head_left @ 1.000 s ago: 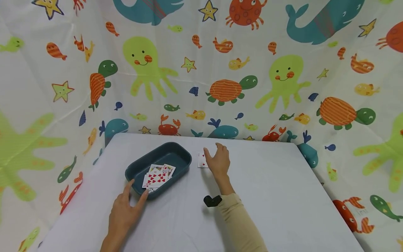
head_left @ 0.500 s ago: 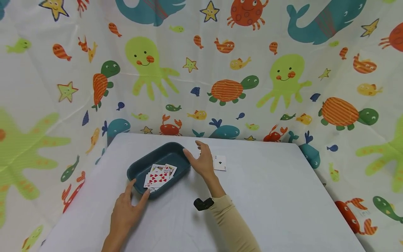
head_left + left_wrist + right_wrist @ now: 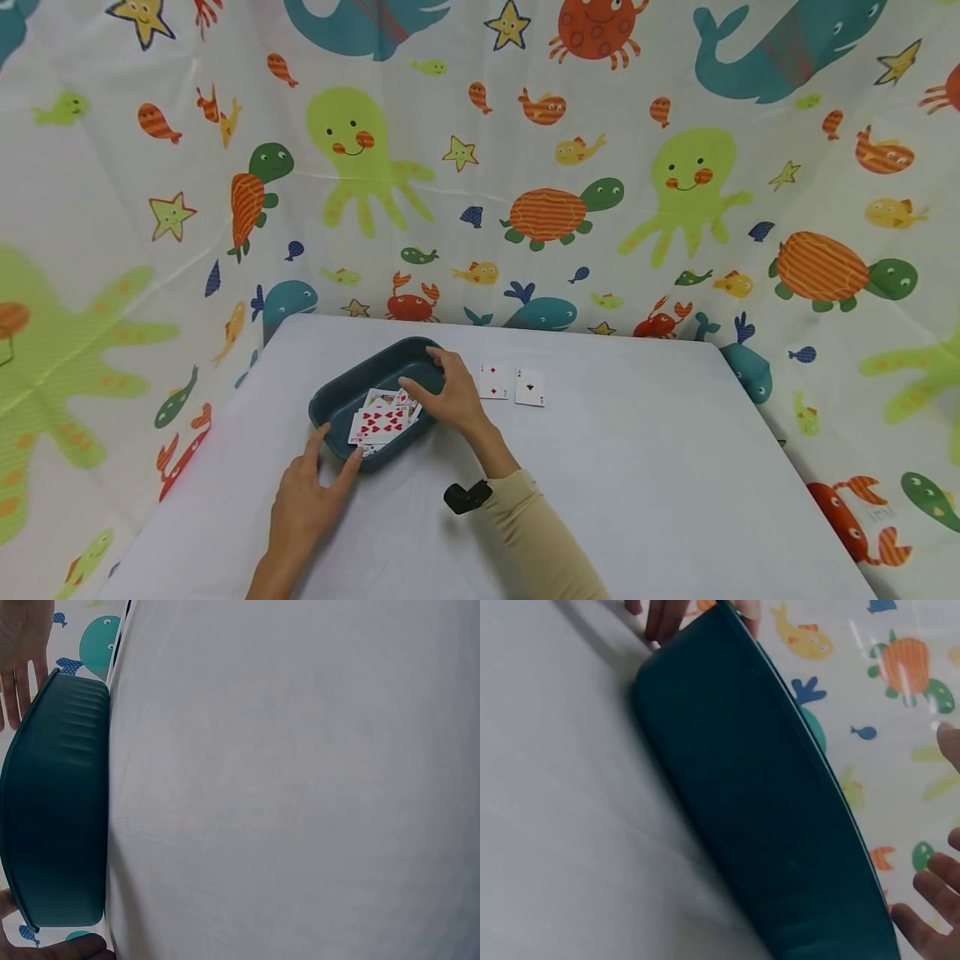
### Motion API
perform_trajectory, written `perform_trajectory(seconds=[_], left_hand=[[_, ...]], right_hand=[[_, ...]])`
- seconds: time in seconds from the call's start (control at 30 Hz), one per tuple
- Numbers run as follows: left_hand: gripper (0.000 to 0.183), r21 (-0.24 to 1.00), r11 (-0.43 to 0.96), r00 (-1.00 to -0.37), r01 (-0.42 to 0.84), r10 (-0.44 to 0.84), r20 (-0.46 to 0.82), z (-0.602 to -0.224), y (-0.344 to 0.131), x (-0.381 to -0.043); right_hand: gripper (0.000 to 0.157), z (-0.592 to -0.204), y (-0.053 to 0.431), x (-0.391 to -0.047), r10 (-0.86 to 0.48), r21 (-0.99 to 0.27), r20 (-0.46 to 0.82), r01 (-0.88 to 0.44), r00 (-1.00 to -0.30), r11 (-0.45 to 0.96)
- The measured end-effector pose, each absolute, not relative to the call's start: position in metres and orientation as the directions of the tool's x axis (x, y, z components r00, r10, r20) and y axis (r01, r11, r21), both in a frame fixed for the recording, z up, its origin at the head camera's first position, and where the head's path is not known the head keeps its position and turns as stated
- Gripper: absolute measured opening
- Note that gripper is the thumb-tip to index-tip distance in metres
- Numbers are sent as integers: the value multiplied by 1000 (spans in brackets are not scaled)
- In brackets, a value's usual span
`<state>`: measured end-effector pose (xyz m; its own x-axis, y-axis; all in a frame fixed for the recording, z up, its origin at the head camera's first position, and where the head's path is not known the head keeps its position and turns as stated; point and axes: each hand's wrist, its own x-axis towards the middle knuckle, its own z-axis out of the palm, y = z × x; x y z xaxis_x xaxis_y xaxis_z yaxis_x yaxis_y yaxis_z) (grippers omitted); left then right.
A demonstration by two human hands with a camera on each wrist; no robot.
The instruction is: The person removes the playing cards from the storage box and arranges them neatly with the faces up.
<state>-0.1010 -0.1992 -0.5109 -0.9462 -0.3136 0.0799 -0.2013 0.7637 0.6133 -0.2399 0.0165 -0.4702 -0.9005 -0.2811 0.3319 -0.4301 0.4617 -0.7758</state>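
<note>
A dark teal oblong tray [image 3: 333,398] stands slanted on the white table, with several playing cards [image 3: 381,423] lying inside, a heart card on top. My left hand [image 3: 303,504] holds the tray's near end between thumb and fingers; the right wrist view also catches this hand [image 3: 666,619] at the tray end. My right hand [image 3: 456,398] is over the tray's far right side, fingers spread and nothing held. In the right wrist view the right hand [image 3: 936,896] appears beside the rim. Face up right of the tray lie a diamond card [image 3: 493,381] and an ace of clubs [image 3: 530,387].
A curtain [image 3: 480,167] printed with sea animals hangs behind the table and along its sides. The white tabletop [image 3: 637,467] stretches to the right of the cards. A dark wrist device [image 3: 467,497] sits at the right sleeve.
My right hand has moved left from above the diamond card to over the tray, uncovering the diamond card and the ace of clubs. The left hand has stayed at the tray's near end.
</note>
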Motion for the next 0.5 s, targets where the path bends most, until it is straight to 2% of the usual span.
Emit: perform_trajectory(seconds=[0.23, 0.5], left_hand=[[85, 624, 758, -944, -190, -315, 96, -512, -199, -102], [82, 625, 760, -942, -178, -316, 115, -513, -200, -102]], right_hand=[[75, -474, 0, -236, -338, -754, 242, -395, -910, 524], [78, -479, -21, -229, -407, -640, 183, -423, -895, 641]])
